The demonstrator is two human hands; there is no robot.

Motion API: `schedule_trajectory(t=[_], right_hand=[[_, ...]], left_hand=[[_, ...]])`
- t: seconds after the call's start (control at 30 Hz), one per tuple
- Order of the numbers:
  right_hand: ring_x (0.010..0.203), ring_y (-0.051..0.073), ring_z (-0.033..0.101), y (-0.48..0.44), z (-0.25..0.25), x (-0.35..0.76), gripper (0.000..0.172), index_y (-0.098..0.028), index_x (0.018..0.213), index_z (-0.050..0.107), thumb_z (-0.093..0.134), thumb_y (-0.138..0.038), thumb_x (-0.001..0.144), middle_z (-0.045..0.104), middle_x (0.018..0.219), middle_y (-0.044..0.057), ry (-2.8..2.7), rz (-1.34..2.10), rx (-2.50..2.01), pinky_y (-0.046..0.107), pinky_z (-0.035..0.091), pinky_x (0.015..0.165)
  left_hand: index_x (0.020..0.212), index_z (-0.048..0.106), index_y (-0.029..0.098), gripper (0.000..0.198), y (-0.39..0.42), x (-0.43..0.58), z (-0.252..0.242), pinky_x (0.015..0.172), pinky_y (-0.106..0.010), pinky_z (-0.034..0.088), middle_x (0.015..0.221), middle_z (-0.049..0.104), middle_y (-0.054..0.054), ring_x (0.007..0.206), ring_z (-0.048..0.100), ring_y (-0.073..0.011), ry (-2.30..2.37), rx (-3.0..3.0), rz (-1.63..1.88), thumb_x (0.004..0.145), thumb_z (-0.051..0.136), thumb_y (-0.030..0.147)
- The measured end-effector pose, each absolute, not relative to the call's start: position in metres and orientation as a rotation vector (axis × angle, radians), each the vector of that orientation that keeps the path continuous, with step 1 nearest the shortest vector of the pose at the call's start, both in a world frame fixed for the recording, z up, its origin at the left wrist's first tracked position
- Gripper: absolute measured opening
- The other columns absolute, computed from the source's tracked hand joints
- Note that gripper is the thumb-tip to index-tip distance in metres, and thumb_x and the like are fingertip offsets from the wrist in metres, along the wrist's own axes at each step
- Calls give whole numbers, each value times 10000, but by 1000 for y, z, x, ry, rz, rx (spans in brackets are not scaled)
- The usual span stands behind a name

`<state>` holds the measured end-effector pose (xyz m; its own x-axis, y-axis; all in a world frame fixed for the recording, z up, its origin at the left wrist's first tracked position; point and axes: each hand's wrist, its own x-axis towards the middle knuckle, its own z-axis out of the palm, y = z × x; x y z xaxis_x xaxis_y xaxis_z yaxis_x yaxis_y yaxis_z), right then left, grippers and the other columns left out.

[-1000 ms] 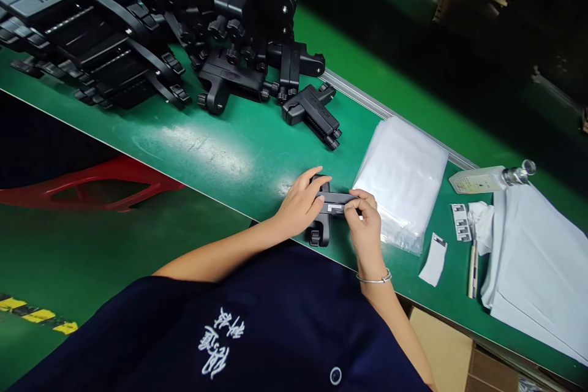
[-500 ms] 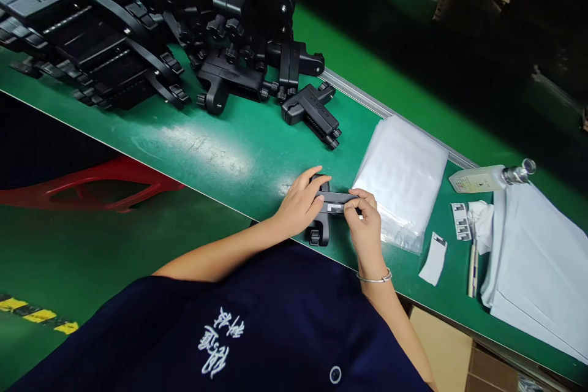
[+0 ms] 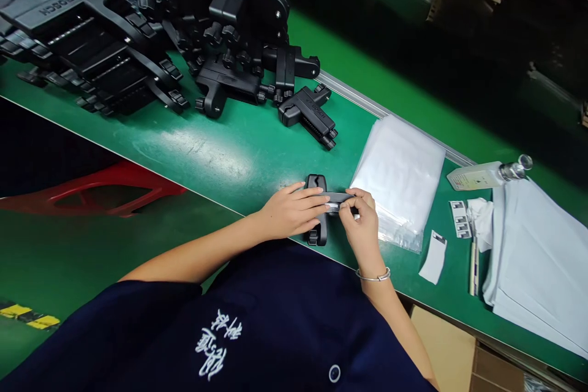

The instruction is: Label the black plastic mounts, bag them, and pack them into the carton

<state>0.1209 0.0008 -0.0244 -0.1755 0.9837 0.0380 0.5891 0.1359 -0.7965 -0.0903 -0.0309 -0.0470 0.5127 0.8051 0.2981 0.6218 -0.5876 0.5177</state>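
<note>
A long green surface (image 3: 239,147) runs across the view. Its far left end carries a heap of black plastic parts (image 3: 114,43), and its right end a spread of white sheets (image 3: 537,257). Between them, toward the far edge, lies a stack of clear bags (image 3: 399,177), and a single loose part (image 3: 307,115) sits just off the heap. The black part (image 3: 318,231) in hand rests at the near edge of the surface, about midway along and just left of the bags. My judgement is that this spot is the weak point. The part is held by downward pressure alone and so close to the edge that a sideways push could make it pivot or slide off toward the lap. Any such twist would drag whatever the fingertips are working on out of line or crease it. The left hand (image 3: 289,213) lies across the part with fingers nearly straight and close together, pinning it down rather than wrapping it. The right hand (image 3: 361,226) is curled, its thumb and forefinger pinched together on a small white label (image 3: 334,207) on the part's side arm. I cannot tell whether they are pressing the label flat or gripping its edge.
</note>
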Motion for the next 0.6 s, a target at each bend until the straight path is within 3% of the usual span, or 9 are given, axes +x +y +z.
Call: schedule_trajectory(t=[0.1, 0.17, 0.23, 0.43, 0.6], right_hand=[[1150, 253, 581, 8, -21, 144, 121, -236, 920, 646, 567, -321, 886, 629, 1208, 91, -1832, 1043, -1404, 483, 441, 1016], [1261, 254, 537, 12, -19, 160, 348, -273, 1220, 593, 609, -365, 885, 564, 1375, 83, -1922, 1148, -1319, 486, 416, 1080], [1349, 259, 464, 14, -19, 171, 521, -315, 1370, 503, 645, -386, 873, 499, 1466, 61, -2091, 1145, -1274, 504, 367, 1135], [1317, 253, 502, 14, -27, 170, 448, -344, 1353, 544, 602, -397, 913, 581, 1393, 41, -2196, 962, -1265, 528, 379, 1131], [1296, 257, 523, 14, -27, 168, 435, -340, 1333, 564, 606, -412, 906, 599, 1373, 41, -2196, 945, -1265, 525, 401, 1113]], left_hand=[[1247, 636, 299, 332, -27, -97, -46, 1094, -435, 376, 1279, 670, -41, 1244, 577, -225, 1142, 2465, 710, 940, 518, 342], [1263, 625, 324, 341, -21, -102, -44, 1086, -434, 375, 1286, 666, -34, 1240, 578, -222, 1071, 2487, 703, 943, 522, 383], [1273, 612, 361, 348, -11, -108, -41, 1064, -425, 383, 1302, 657, -19, 1228, 583, -217, 973, 2498, 674, 940, 527, 416], [1220, 631, 454, 341, 20, -118, -30, 993, -363, 398, 1240, 690, 26, 1126, 619, -201, 737, 2407, 538, 902, 540, 538], [1172, 662, 450, 344, 28, -110, -22, 949, -345, 399, 1187, 686, 0, 1090, 604, -210, 767, 2344, 391, 882, 531, 582]])
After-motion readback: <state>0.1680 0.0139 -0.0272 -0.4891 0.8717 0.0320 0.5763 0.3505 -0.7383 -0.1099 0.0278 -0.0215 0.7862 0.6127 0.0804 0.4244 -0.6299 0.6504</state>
